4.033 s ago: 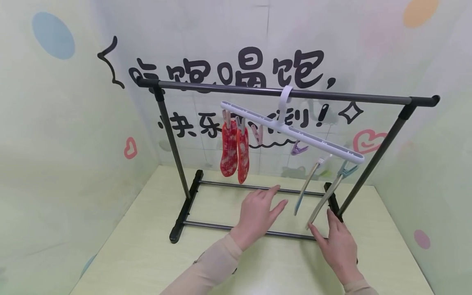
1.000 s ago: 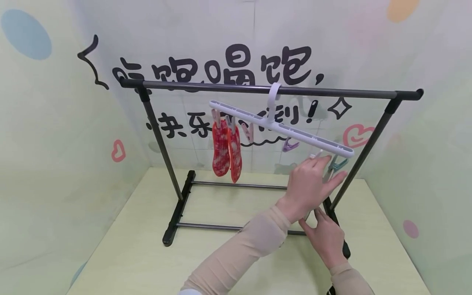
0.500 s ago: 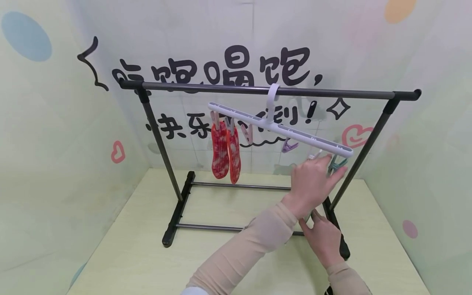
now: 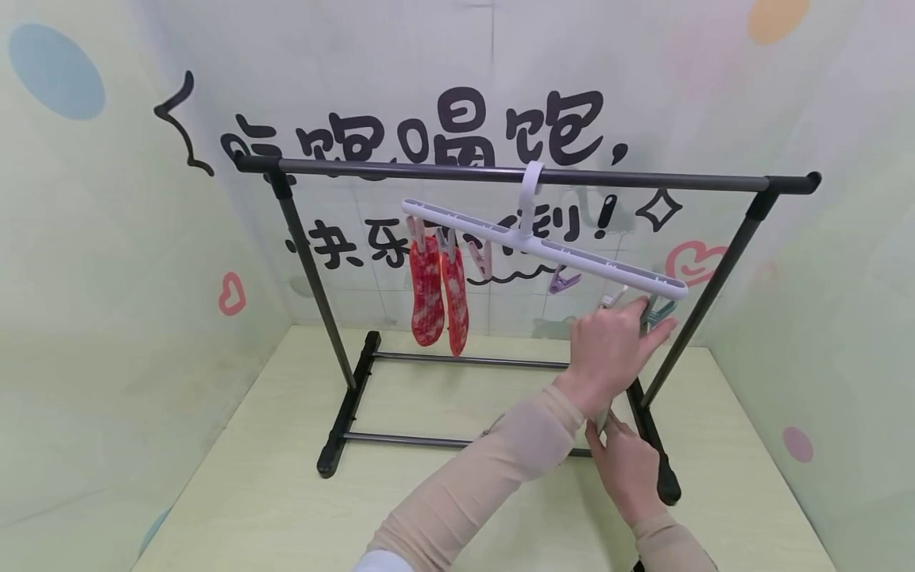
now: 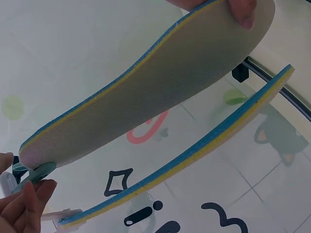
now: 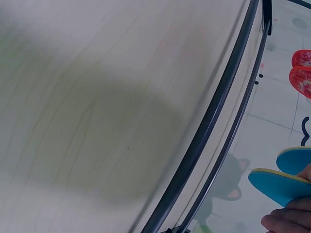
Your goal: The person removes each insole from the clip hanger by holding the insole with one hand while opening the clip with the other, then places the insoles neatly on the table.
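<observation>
A lilac hanger (image 4: 593,266) hangs tilted, its right end lower. With the fingers and thumb of my left hand (image 4: 608,345) I pinch the teal clothespin (image 5: 41,172) near that end. One end of an insole (image 5: 131,92), grey-faced with blue and yellow layers, sits at this clothespin. My right hand (image 4: 627,473) grips the insole's other, wider end, thumb on its grey face in the left wrist view. A second insole (image 5: 194,150) hangs beside it from a white clothespin (image 5: 65,214). In the head view my left hand and forearm hide most of both insoles.
Two red patterned sock-shaped pieces (image 4: 427,298) hang from clothespins at the hanger's left end. A pink clothespin (image 4: 480,260) and a purple one (image 4: 563,280) hang between. The black rack's top bar (image 4: 400,170) carries the hanger; its base (image 4: 346,405) stands on the pale table (image 4: 250,492).
My left hand has moved right and up from beside the insoles to the teal clothespin. My right hand stays at the insole's lower end. The hanger's right end has lately risen slightly.
</observation>
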